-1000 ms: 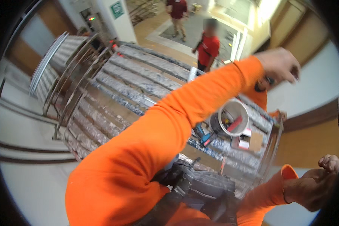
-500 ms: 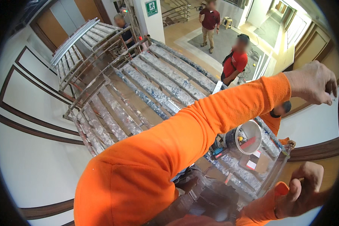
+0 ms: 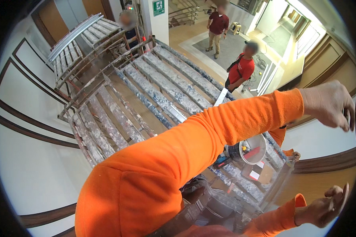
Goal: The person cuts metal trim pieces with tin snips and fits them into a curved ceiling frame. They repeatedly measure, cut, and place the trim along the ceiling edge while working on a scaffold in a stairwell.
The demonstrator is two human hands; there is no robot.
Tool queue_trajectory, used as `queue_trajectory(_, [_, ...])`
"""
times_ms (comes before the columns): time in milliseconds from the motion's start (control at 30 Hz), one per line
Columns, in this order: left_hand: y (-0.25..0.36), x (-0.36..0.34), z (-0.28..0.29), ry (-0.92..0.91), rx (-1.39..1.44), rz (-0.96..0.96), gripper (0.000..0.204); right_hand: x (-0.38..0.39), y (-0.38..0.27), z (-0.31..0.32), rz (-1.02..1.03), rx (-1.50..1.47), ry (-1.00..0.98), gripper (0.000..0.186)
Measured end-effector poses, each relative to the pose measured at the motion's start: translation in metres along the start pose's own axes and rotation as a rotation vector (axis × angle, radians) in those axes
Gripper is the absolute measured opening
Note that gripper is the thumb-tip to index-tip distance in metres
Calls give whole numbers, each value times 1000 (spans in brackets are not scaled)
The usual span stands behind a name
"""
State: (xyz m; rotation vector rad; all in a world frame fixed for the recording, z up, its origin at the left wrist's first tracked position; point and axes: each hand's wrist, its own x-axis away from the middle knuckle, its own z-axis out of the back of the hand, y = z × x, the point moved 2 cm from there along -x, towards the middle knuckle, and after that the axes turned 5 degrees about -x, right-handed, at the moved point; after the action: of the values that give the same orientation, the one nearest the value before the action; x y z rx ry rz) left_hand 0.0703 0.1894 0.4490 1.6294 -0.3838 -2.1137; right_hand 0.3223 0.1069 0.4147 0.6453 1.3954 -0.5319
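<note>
My left hand (image 3: 329, 103) reaches across to the upper right beside the wall, its orange-sleeved arm spanning the view. Its fingers are bent and close together; what they hold, if anything, is hidden. Lower at the right, my right hand (image 3: 323, 207) is open, fingers stretched upward and nothing visible in it. Below my left arm, a bucket (image 3: 264, 153) stands on the scaffold planks with a red piece and a small yellow item inside. Next to it lie a blue-and-black power tool (image 3: 222, 162) and a flat brown cardboard box (image 3: 266, 173) with white-and-red labels.
Paint-spattered scaffold planks (image 3: 162, 85) have wide gaps between them. A metal bar (image 3: 220, 96) lies across the far edge. Another scaffold (image 3: 91, 37) stands at the back left. Several people are around, including a person in red (image 3: 241, 69); an orange-sleeved person's hand (image 3: 296, 156) grips the platform's edge.
My left hand has moved lower. My right hand has gone down and its curled fingers have stretched out. The view has shifted slightly.
</note>
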Motion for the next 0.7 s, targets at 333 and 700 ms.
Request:
queue_trajectory(333, [1, 6, -23, -92, -162, -60, 26, -2, 22, -8, -223, -318, -29, 28])
queue_trajectory(700, [-3, 3, -39, -194, -349, -137, 25, 2, 25, -28, -382, -361, -252, 27])
